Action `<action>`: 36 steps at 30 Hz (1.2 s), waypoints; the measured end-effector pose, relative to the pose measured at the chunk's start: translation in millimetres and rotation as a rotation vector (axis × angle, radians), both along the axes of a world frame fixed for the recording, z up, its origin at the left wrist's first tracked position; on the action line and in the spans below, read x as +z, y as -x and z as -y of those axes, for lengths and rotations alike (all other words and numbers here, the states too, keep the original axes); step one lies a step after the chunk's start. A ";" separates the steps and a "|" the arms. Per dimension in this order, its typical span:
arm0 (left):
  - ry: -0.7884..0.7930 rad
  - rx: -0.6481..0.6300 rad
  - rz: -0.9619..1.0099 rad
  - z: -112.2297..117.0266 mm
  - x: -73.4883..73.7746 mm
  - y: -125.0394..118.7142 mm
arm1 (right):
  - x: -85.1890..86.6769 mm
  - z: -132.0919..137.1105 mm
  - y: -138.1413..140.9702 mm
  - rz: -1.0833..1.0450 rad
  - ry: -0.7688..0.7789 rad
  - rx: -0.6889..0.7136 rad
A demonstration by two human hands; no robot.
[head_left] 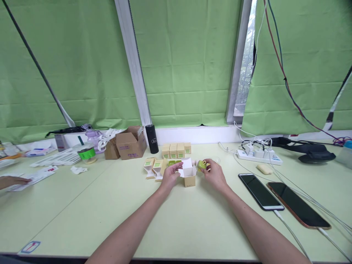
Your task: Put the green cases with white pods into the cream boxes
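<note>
A small brown cardboard box (189,181) stands upright with its white-lined flaps raised. At its left side, the thumb and fingers of my left hand (169,176) hold it by a flap. My right hand (215,173) grips a small yellow-green round item (202,164) with a ring-like loop, just right of the box and apart from it. Behind my left fingers lie more green pieces (173,161), partly hidden. Two opened small boxes (150,168) stand left of my left hand. A row of several closed small boxes (176,150) sits further back.
To the right lie two phones (261,191) on charging cables, an off-white oval case (264,169) and a white power strip (259,156). Back left are a black bottle (151,139), a larger carton (131,143) and a cup (87,154). Another person's hand (13,181) rests on papers at far left.
</note>
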State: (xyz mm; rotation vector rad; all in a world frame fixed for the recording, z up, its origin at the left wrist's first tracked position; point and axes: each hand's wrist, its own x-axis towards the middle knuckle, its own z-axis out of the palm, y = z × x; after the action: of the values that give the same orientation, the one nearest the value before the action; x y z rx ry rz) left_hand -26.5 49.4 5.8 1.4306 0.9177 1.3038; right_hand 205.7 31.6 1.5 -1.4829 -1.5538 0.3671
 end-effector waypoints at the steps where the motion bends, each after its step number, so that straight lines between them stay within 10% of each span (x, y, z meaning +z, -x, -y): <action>1: 0.008 -0.005 0.014 -0.2 0.0 0.0 | 1.9 -0.5 -1.2 -0.071 -0.029 -0.014; 9: 0.035 -0.035 0.063 4.3 2.9 -0.5 | 20.2 6.9 2.8 -0.531 -0.280 0.160; 19: 0.051 -0.073 0.065 5.3 3.5 -3.0 | 23.6 24.4 22.3 -0.305 -0.225 0.378; 36: 0.058 -0.053 0.075 5.6 1.7 -3.3 | 13.9 22.6 17.2 0.003 -0.167 0.330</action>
State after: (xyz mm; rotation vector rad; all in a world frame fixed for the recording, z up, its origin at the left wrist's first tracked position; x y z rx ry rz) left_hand -23.2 43.7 7.5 1.3435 0.8560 1.2729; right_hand 188.6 9.1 15.4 -1.1012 -1.7895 0.4130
